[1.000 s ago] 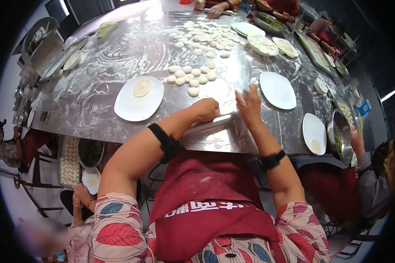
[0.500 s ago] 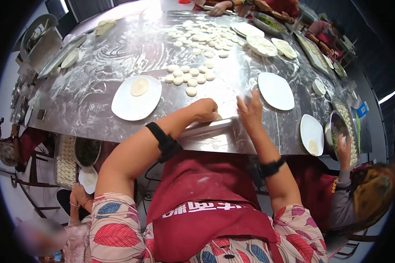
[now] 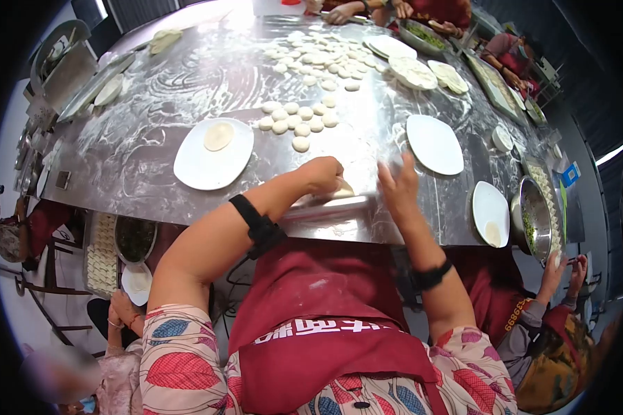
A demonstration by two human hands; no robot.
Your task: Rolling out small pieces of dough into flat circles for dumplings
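Note:
At the table's front edge my left hand (image 3: 324, 176) is closed on the rim of a thin dough disc (image 3: 343, 189), which lies partly under the fingers. Just in front of it is a metal rolling pin (image 3: 336, 206), lying crosswise. My right hand (image 3: 399, 181) is raised to the right of the pin, its fingers apart and slightly blurred, holding nothing. Beyond my left hand, several small round dough pieces (image 3: 300, 144) sit in a group. A white plate (image 3: 214, 169) with one flat wrapper (image 3: 219, 136) is on the left; another white plate (image 3: 434, 149) is right of my right hand.
The floured metal table (image 3: 138, 159) bears more dough pieces (image 3: 318, 55) at the back. Right of me are a plate (image 3: 489, 204), a metal bowl (image 3: 533, 218) of green filling and a co-worker's hands (image 3: 552, 273). Other people work at the far side and the left.
My right hand has shifted slightly and stays off the pin. More of the dough disc shows beside my left hand. The co-worker on the right has lowered a hand from the bowl.

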